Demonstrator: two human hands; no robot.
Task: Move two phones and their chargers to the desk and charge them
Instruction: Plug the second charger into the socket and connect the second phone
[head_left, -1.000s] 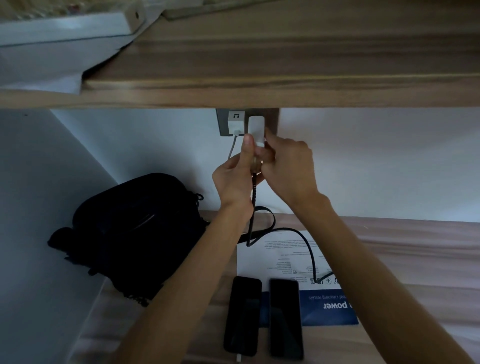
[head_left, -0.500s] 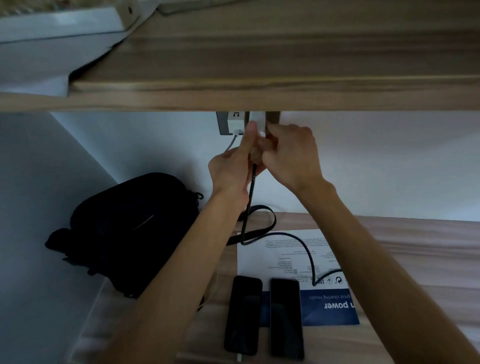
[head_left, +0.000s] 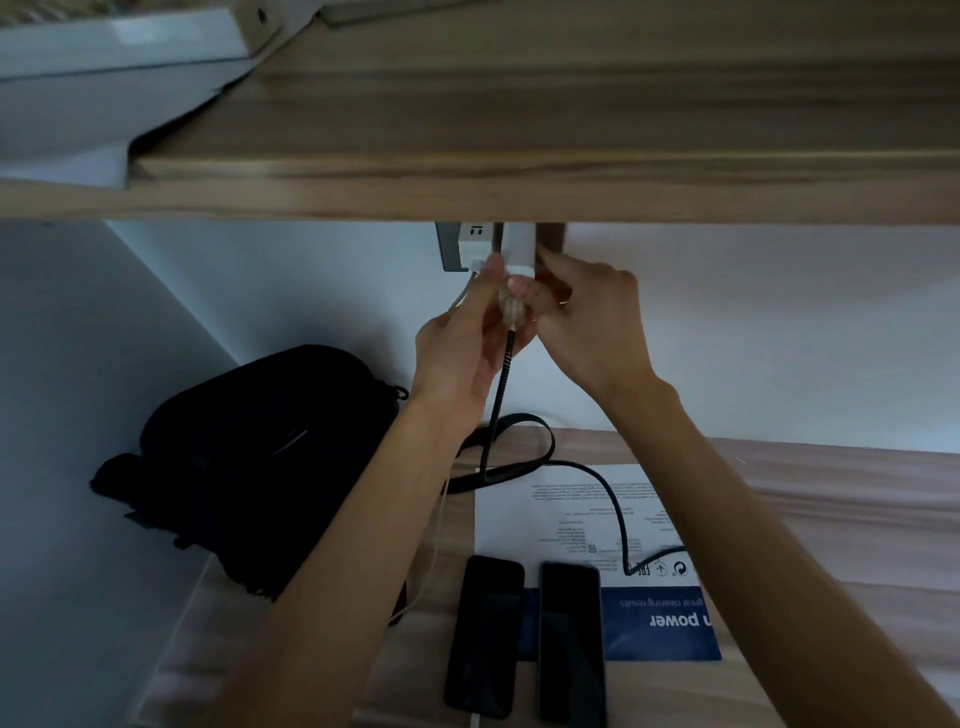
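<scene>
Two phones lie flat and dark-screened on the desk, side by side, probably so both cables can reach. The left phone has a white cable at its near end, and the right phone shows none. Their chargers sit in the wall socket under the shelf, a small charger beside a tall charger. The right hand grips the tall charger's lower end, likely steadying it, while the left hand pinches the black cable at its plug, just beneath. A backpack and leaflet lie nearby
</scene>
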